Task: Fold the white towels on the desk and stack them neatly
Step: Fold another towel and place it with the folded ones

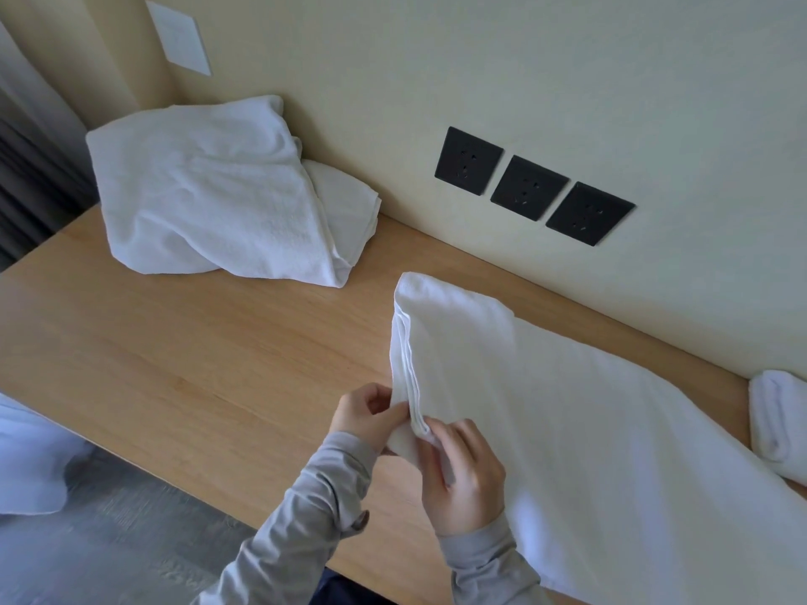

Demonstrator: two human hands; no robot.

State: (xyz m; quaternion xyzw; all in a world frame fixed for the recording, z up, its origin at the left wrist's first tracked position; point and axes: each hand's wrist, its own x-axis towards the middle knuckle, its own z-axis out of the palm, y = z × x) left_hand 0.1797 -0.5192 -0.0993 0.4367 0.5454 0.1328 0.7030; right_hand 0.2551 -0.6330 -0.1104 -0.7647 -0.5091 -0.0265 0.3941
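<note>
Both hands, left hand (371,414), right hand (463,478), pinching towel (567,408) edge, bare desk (196,342) leftward

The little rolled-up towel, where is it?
In the head view, the rolled-up towel lies at the far right of the desk, by the wall, just beyond the held towel.

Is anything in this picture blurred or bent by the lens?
Head view: wide lens tilts the light wooden desk and three black wall sockets; the grey floor looks smeared; light is soft, glare-free; the white towel pinched by left hand and right hand is sharp.
</note>
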